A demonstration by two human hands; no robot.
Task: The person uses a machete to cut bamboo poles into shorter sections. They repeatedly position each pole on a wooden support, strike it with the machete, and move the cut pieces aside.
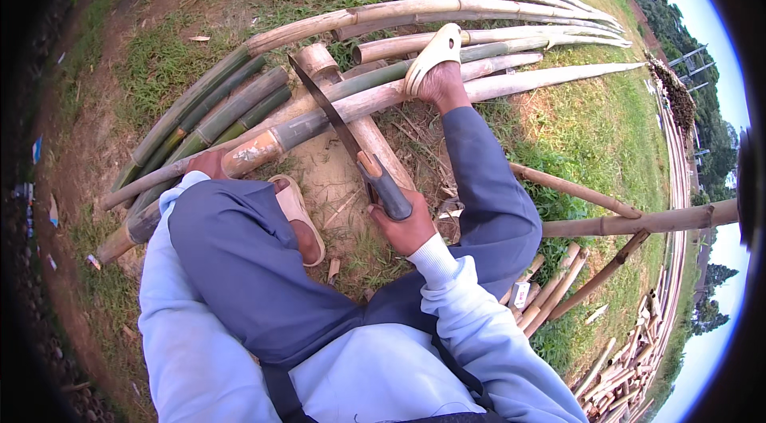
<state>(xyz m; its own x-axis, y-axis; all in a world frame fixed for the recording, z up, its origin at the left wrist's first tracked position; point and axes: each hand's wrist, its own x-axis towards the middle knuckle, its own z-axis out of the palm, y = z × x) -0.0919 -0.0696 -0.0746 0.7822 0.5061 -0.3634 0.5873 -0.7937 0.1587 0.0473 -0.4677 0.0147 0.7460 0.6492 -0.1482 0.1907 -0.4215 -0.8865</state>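
My right hand [405,225] is closed around the dark handle of a handsaw [341,126]. Its long blade slants up and to the left, crossing over a bamboo pole [299,129]. At the pole's left end, beside a pale worn patch, my left hand [209,164] grips the bamboo; my knee and sleeve partly cover its fingers. Farther right, my foot in a cream clog [435,60] presses on the pole. Beneath it lies a thick bamboo log [371,144], set crosswise. Whether the blade has cut into the pole cannot be made out.
Several long bamboo poles [495,4] lie beyond, stretching to the right. Green bamboo lengths [239,104] sit at the left. A bamboo frame [606,225] stands at my right, with cut pieces [554,287] under it. A heap of bamboo pieces [626,375] lies lower right.
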